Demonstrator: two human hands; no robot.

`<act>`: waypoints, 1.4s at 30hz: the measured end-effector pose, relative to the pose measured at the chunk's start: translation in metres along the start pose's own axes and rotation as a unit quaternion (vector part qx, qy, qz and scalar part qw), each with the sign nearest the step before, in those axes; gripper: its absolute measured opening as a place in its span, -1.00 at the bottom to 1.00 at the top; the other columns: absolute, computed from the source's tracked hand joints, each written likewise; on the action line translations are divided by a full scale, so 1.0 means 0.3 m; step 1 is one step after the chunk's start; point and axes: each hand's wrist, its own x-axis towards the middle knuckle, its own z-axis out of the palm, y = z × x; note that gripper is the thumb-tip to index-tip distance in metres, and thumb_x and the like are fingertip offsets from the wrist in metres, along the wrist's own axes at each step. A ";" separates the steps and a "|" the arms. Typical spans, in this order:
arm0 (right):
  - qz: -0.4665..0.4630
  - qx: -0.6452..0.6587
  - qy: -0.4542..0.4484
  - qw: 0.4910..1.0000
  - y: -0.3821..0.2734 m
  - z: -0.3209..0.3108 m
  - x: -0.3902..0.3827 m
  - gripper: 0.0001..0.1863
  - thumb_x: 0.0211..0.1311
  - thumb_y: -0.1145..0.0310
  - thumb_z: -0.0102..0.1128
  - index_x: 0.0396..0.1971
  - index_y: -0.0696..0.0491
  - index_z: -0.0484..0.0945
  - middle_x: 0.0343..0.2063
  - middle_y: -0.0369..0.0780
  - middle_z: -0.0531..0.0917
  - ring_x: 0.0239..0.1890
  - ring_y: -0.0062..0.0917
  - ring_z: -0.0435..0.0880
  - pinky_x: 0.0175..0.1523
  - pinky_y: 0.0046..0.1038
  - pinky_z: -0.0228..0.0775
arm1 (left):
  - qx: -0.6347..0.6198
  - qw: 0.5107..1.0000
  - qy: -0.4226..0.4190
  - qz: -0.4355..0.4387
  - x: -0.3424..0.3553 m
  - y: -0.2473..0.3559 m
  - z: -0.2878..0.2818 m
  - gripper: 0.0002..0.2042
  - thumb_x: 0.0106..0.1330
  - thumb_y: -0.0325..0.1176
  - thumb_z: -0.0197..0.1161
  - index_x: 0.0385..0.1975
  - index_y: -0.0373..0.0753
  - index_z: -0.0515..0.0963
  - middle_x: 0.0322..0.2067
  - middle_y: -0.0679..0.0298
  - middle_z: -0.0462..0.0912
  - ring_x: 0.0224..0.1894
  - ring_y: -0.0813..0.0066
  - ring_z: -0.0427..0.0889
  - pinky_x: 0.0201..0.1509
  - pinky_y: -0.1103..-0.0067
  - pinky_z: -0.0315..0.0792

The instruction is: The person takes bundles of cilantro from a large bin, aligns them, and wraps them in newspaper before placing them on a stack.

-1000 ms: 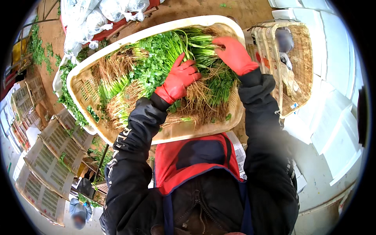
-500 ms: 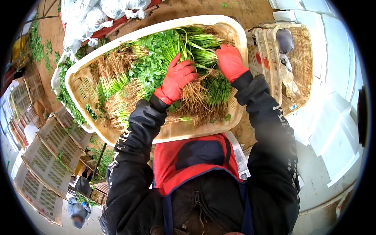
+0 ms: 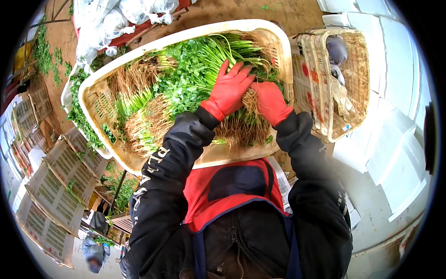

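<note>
A large cream plastic crate (image 3: 187, 38) holds bunches of leafy green herbs (image 3: 186, 65) with long brown roots. My left hand (image 3: 227, 94), in a red rubber glove, lies over the stalks right of the middle, its fingers stretched and spread apart. Close beside it, my right hand (image 3: 271, 102), gloved the same way, is closed at a bunch of rooted greens (image 3: 251, 101). The roots of this bunch hang between the two hands; its upper part is mostly hidden under the gloves. More rooted bunches (image 3: 147, 116) lie at the left of the crate.
Nested cream crates (image 3: 327, 125) stand to the right, with cloth and a bag inside. Filled clear plastic bags (image 3: 114, 23) sit at the back left. White foam boxes (image 3: 360, 46) line the far right. Slatted crates (image 3: 60, 174) and a person (image 3: 95, 251) are at the left.
My left hand has moved right onto the stalks, its fingers spreading. My right hand has come down and slightly left, beside it. Roots now hang between the hands.
</note>
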 end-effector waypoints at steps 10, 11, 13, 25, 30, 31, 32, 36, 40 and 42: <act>0.146 0.142 -0.100 0.974 0.128 -0.156 -0.113 -0.72 0.04 0.45 0.15 -0.18 0.06 0.58 -0.20 -0.07 0.60 -0.09 -0.18 0.53 0.04 -0.27 0.35 | -0.083 0.989 0.113 0.043 -0.076 -0.108 -0.079 -0.74 0.04 -0.12 0.21 -0.29 -0.06 0.58 -0.17 0.32 0.61 0.02 0.24 0.50 0.28 0.16 0.13; 0.120 0.123 -0.047 0.984 0.099 -0.197 -0.073 -0.68 0.04 0.44 0.15 -0.13 0.06 0.55 -0.16 -0.06 0.58 -0.05 -0.18 0.51 0.07 -0.27 0.33 | -0.077 0.990 0.113 0.037 -0.086 -0.112 -0.080 -0.74 0.01 -0.13 0.22 -0.31 -0.05 0.58 -0.17 0.33 0.61 0.03 0.27 0.50 0.29 0.16 0.12; 0.072 0.075 0.063 0.993 0.033 -0.250 -0.004 -0.60 0.06 0.43 0.15 -0.03 0.06 0.49 -0.07 -0.05 0.55 0.03 -0.17 0.46 0.12 -0.27 0.30 | -0.070 0.990 0.118 0.033 -0.091 -0.111 -0.073 -0.73 -0.05 -0.13 0.23 -0.33 -0.02 0.59 -0.18 0.36 0.60 0.04 0.32 0.50 0.31 0.17 0.10; 0.072 -0.006 -0.102 0.992 0.207 0.004 0.380 -0.68 0.12 0.24 0.10 -0.21 0.13 0.57 -0.33 -0.02 0.64 -0.20 -0.11 0.59 -0.07 -0.19 0.40 | -0.053 0.994 0.077 0.058 -0.121 -0.111 -0.074 -0.66 -0.07 -0.15 0.18 -0.23 -0.01 0.55 -0.07 0.31 0.55 0.13 0.28 0.42 0.35 0.16 0.02; 0.119 0.035 -0.098 0.987 0.136 -0.055 0.295 -0.57 0.06 0.10 0.22 -0.20 0.15 0.54 -0.30 -0.03 0.63 -0.22 -0.10 0.58 -0.10 -0.22 0.40 | -0.041 0.995 0.070 0.059 -0.119 -0.107 -0.071 -0.71 -0.03 -0.21 0.23 -0.24 0.01 0.57 0.00 0.29 0.50 0.14 0.24 0.41 0.31 0.14 0.10; 0.108 0.007 -0.116 0.987 0.138 -0.052 0.291 -0.56 0.03 0.10 0.23 -0.21 0.14 0.54 -0.31 -0.04 0.63 -0.22 -0.11 0.58 -0.10 -0.23 0.41 | -0.037 0.996 0.063 0.057 -0.116 -0.105 -0.075 -0.71 -0.03 -0.21 0.22 -0.24 0.01 0.57 0.01 0.28 0.49 0.15 0.24 0.40 0.31 0.14 0.09; 0.098 -0.021 -0.135 0.986 0.143 -0.040 0.285 -0.56 0.00 0.11 0.25 -0.21 0.14 0.54 -0.32 -0.05 0.63 -0.23 -0.12 0.59 -0.11 -0.23 0.41 | -0.032 0.996 0.055 0.055 -0.113 -0.103 -0.081 -0.71 -0.03 -0.21 0.21 -0.24 0.01 0.57 0.03 0.27 0.48 0.16 0.23 0.39 0.31 0.14 0.09; 0.040 -0.080 -0.043 0.995 0.171 -0.010 0.247 -0.69 -0.02 0.33 0.25 -0.23 0.10 0.55 -0.29 -0.11 0.62 -0.14 -0.16 0.54 -0.04 -0.25 0.38 | -0.046 0.997 0.032 0.053 -0.091 -0.089 -0.098 -0.70 -0.02 -0.20 0.20 -0.23 0.00 0.57 0.04 0.26 0.47 0.18 0.21 0.37 0.34 0.14 0.04; 0.055 -0.087 -0.009 0.995 0.158 -0.056 0.238 -0.58 -0.01 0.43 0.21 -0.06 0.09 0.48 -0.21 -0.07 0.57 -0.08 -0.15 0.50 0.02 -0.25 0.34 | -0.047 0.996 0.030 0.067 -0.099 -0.110 -0.095 -0.71 0.01 -0.18 0.18 -0.23 -0.02 0.57 -0.02 0.31 0.53 0.18 0.24 0.38 0.35 0.14 0.03; -0.016 -0.135 0.061 0.989 0.116 -0.079 0.225 -0.43 -0.05 0.40 0.23 0.06 0.11 0.38 -0.21 -0.09 0.55 -0.10 -0.20 0.50 -0.01 -0.23 0.33 | -0.045 0.995 0.042 0.074 -0.099 -0.117 -0.084 -0.71 0.02 -0.17 0.17 -0.24 -0.02 0.58 -0.05 0.33 0.55 0.18 0.25 0.38 0.35 0.14 0.03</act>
